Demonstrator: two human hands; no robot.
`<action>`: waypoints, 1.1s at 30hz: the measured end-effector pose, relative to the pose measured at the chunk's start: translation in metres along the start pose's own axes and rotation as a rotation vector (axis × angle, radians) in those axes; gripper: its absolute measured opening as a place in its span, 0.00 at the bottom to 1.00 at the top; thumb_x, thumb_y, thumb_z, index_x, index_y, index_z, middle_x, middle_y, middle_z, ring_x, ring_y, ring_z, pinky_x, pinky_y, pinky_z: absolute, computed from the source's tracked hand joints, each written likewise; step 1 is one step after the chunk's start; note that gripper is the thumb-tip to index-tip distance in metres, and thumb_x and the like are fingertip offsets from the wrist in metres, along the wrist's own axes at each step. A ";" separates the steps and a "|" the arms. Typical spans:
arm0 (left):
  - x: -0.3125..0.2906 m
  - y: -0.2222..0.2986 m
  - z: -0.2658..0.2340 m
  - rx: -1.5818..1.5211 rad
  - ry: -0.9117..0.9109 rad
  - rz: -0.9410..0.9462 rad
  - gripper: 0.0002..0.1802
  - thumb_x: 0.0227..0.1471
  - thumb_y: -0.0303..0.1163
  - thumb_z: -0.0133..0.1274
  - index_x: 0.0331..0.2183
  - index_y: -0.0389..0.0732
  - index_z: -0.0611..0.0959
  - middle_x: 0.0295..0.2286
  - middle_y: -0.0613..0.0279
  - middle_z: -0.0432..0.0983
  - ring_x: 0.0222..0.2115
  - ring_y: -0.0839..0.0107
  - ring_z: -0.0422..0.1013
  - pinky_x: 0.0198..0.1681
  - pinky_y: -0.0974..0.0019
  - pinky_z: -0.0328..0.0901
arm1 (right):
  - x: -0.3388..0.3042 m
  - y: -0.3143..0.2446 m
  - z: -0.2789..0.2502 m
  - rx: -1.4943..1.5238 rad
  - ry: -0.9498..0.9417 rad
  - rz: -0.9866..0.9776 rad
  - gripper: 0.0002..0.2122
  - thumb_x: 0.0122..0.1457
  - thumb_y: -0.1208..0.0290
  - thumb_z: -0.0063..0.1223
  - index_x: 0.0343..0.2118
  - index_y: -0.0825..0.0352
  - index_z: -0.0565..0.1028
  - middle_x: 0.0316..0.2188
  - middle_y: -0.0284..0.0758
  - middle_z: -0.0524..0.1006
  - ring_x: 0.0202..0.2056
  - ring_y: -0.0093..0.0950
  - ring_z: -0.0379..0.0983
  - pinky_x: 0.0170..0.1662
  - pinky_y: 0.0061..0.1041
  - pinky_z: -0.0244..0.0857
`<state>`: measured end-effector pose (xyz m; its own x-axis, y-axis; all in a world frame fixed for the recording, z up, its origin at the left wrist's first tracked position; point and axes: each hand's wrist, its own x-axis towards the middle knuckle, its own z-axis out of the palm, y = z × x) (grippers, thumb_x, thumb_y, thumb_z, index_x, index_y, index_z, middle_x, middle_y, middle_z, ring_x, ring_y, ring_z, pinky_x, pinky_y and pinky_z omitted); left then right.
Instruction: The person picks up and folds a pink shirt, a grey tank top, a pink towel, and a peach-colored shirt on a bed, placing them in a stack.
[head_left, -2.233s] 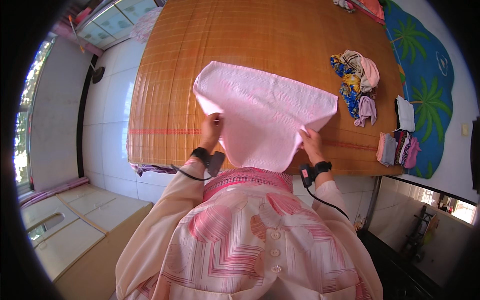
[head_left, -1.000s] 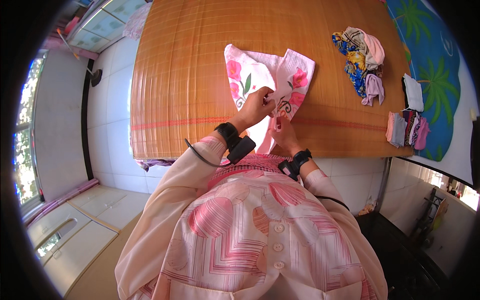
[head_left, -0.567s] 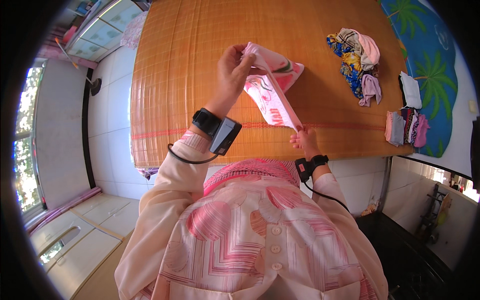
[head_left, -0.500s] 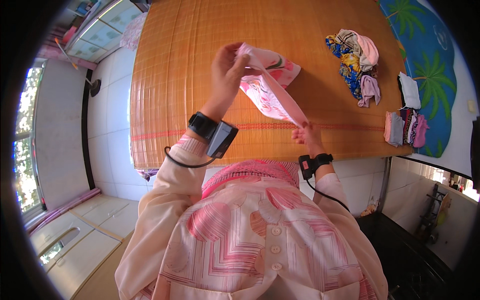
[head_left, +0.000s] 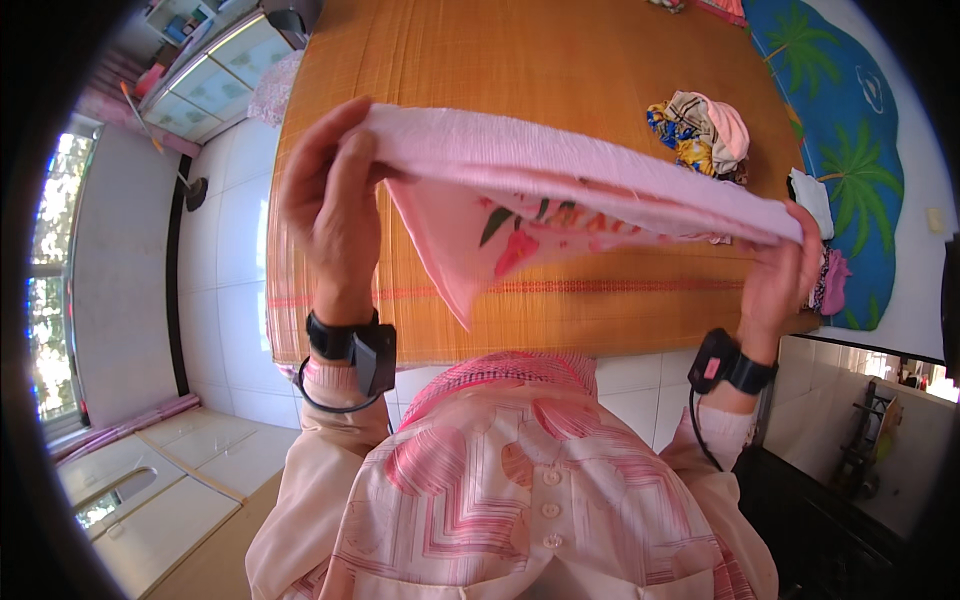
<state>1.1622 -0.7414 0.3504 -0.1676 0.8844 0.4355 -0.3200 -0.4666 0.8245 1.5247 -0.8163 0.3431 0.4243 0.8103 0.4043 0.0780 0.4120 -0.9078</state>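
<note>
Pink cloth (head_left: pixel 565 155), one, between one left hand (head_left: pixel 338 205) and one right hand (head_left: pixel 776 278)

no readable text, blurred red print (head_left: pixel 592 217) on pink towel (head_left: pixel 580 160)

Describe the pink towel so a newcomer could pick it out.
Find the large orange-brown mat. Above it, the left hand and right hand hold the pink towel between them. Unlike the crumpled clothes on the mat's right side, it hangs in the air, showing a pink flower and dark green leaves.
</note>
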 end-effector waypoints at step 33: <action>-0.230 -0.174 -0.175 0.320 -0.210 -1.411 0.11 0.51 0.27 0.50 0.37 0.33 0.76 0.23 0.62 0.73 0.21 0.76 0.71 0.26 0.75 0.69 | -0.214 0.206 -0.080 -0.182 -0.292 1.342 0.08 0.58 0.73 0.41 0.39 0.68 0.68 0.23 0.36 0.74 0.21 0.25 0.73 0.22 0.19 0.67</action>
<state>1.0929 -0.8635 0.0436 0.2484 0.5946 -0.7647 0.1218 0.7640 0.6336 1.5217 -0.9385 0.0609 0.0675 0.6055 -0.7930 -0.1104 -0.7854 -0.6091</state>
